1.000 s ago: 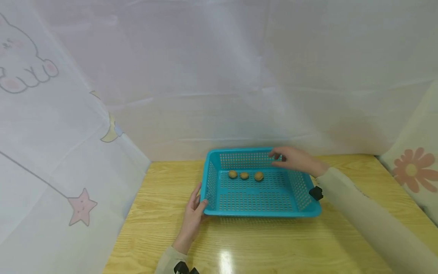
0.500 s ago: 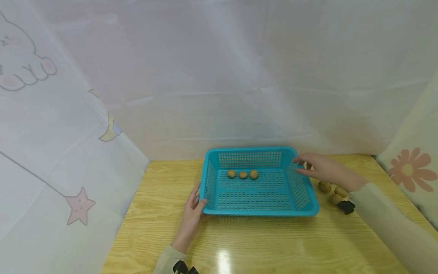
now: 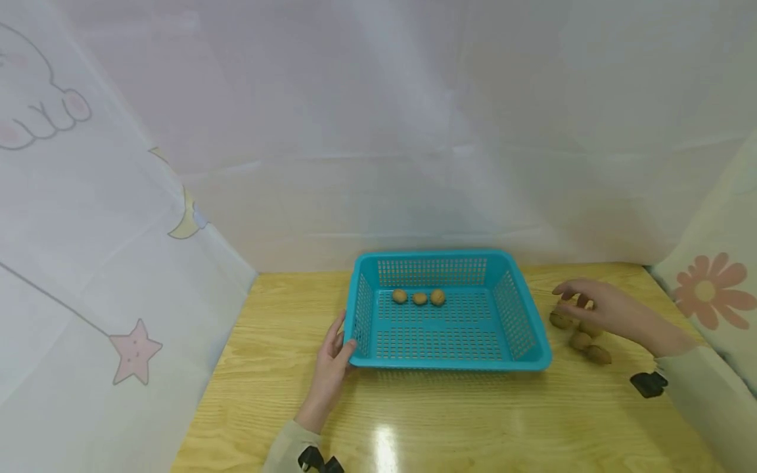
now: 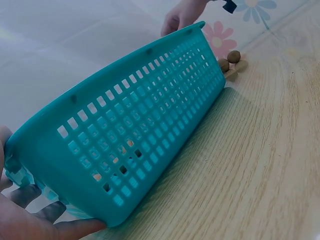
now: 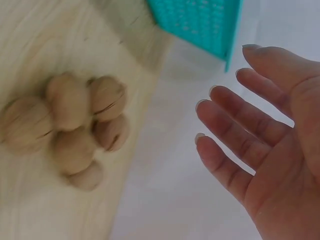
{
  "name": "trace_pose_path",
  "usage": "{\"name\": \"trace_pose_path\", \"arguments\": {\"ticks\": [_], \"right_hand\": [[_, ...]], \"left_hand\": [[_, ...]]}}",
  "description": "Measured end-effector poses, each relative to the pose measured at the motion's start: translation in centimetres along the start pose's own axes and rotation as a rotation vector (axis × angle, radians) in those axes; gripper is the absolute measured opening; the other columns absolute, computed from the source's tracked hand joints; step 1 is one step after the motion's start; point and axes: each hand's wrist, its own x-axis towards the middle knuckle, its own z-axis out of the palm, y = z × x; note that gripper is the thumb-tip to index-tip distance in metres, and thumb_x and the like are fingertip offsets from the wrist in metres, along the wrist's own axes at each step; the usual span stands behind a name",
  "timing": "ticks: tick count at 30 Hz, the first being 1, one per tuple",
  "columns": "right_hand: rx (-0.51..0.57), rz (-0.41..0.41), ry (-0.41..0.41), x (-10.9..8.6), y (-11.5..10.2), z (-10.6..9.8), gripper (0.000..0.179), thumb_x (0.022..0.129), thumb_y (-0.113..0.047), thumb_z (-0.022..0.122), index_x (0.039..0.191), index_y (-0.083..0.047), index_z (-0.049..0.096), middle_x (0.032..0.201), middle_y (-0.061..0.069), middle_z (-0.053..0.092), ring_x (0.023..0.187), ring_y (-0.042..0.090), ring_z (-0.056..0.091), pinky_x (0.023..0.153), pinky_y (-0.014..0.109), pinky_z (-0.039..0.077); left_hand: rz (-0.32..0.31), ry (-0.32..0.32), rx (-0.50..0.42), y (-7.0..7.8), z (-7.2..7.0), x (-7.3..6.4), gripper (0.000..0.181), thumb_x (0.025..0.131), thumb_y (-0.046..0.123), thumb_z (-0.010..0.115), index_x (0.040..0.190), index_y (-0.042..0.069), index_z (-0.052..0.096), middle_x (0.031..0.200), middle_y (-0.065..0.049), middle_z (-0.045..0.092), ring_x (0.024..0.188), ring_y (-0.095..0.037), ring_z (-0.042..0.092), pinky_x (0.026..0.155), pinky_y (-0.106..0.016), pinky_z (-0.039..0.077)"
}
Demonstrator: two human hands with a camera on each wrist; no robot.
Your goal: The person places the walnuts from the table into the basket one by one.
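A blue plastic basket (image 3: 449, 364) with perforated sides stands on the table; three walnuts (image 3: 437, 297) lie in a row on its floor. My left hand (image 3: 330, 371) grips the basket's near left corner, thumb at the rim and fingers along the outer wall, as the left wrist view also shows on the basket (image 4: 50, 150). Over a loose group of walnuts (image 3: 598, 355) to the right of the basket hovers my right hand (image 3: 618, 315). Nothing is in it; its fingers are spread and slightly bent in the right wrist view, apart from the several walnuts (image 5: 70, 102).
The wooden table (image 3: 284, 328) extends in front of the basket and to its left. A pale cloth (image 3: 414, 131) hangs behind the table, and printed cloths with a star (image 3: 137, 353) and a flower (image 3: 710, 290) flank it.
My right hand has moved right, from above the basket to over the loose walnuts, which came into view. The rightmost walnut in the basket rolled slightly left. My left hand has stayed on the basket.
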Motion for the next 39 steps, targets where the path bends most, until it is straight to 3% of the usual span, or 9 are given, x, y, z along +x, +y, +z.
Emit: {"name": "trace_pose_path", "arguments": {"ticks": [9,16,23,32,39], "right_hand": [[-0.081,0.019,0.071,-2.4,4.4,1.3,0.029,0.095,-0.011,0.075,0.122,-0.001,0.069,0.112,0.014,0.071,0.082,0.005,0.060,0.063,0.029,0.052],[0.001,0.169,0.034,-3.4,7.5,2.0,0.042,0.103,-0.023,0.067,0.131,0.008,0.062,0.128,0.034,0.060,0.095,0.037,0.064,0.074,0.051,0.055],[0.020,0.257,-0.028,-4.0,10.3,3.1,0.055,0.107,-0.031,0.061,0.135,0.016,0.056,0.124,0.043,0.057,0.094,0.045,0.065,0.072,0.055,0.056],[0.048,0.273,-0.041,-3.8,11.3,3.8,0.053,0.109,-0.029,0.057,0.136,0.016,0.053,0.115,0.035,0.066,0.090,0.040,0.067,0.073,0.053,0.057],[0.034,0.271,-0.029,-3.5,11.2,4.1,0.050,0.108,-0.027,0.059,0.134,0.015,0.054,0.113,0.034,0.065,0.093,0.043,0.066,0.074,0.055,0.056]], "left_hand": [[-0.009,0.010,-0.005,0.1,0.1,-0.1,0.068,0.109,0.010,0.051,0.168,0.018,0.019,0.163,-0.028,0.034,0.138,-0.053,0.046,0.100,-0.052,0.055],[-0.005,0.010,0.007,-0.1,0.1,0.0,0.069,0.109,0.012,0.051,0.169,0.017,0.017,0.163,-0.026,0.035,0.138,-0.053,0.047,0.098,-0.051,0.056],[-0.005,0.014,0.025,-0.2,0.1,0.1,0.069,0.109,0.011,0.050,0.169,0.015,0.016,0.164,-0.025,0.035,0.137,-0.051,0.049,0.099,-0.052,0.056],[-0.005,0.003,0.016,0.0,0.1,0.1,0.068,0.110,0.010,0.048,0.169,0.017,0.015,0.164,-0.025,0.035,0.137,-0.054,0.048,0.097,-0.050,0.057],[0.000,-0.002,0.015,-0.1,-0.1,0.1,0.068,0.110,0.010,0.047,0.169,0.017,0.014,0.164,-0.025,0.034,0.137,-0.055,0.047,0.097,-0.050,0.057]]}}
